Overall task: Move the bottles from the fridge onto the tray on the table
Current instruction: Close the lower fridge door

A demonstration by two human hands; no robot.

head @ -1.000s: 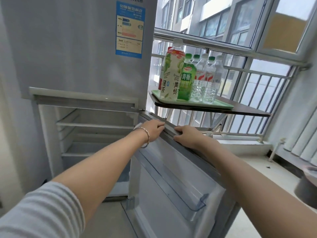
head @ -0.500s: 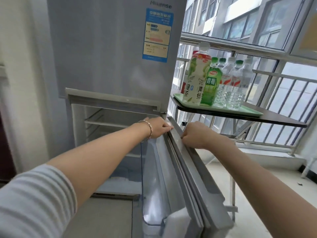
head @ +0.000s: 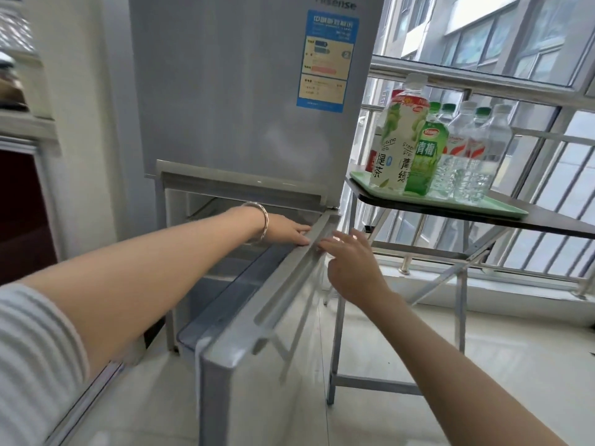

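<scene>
At the fridge (head: 231, 91), left hand (head: 286, 231) lies flat and open on the lower door (head: 270, 304) edge, right hand (head: 351, 265) loose and empty beside it, bottles (head: 428, 149) already on the tray (head: 502, 209); looks like close-out, next push door shut.

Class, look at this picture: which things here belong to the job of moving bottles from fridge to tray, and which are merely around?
Part of the job:
fridge
lower fridge door
bottles
green tray
table
left hand
right hand

Merely around:
energy label
bracelet
window bars
</scene>
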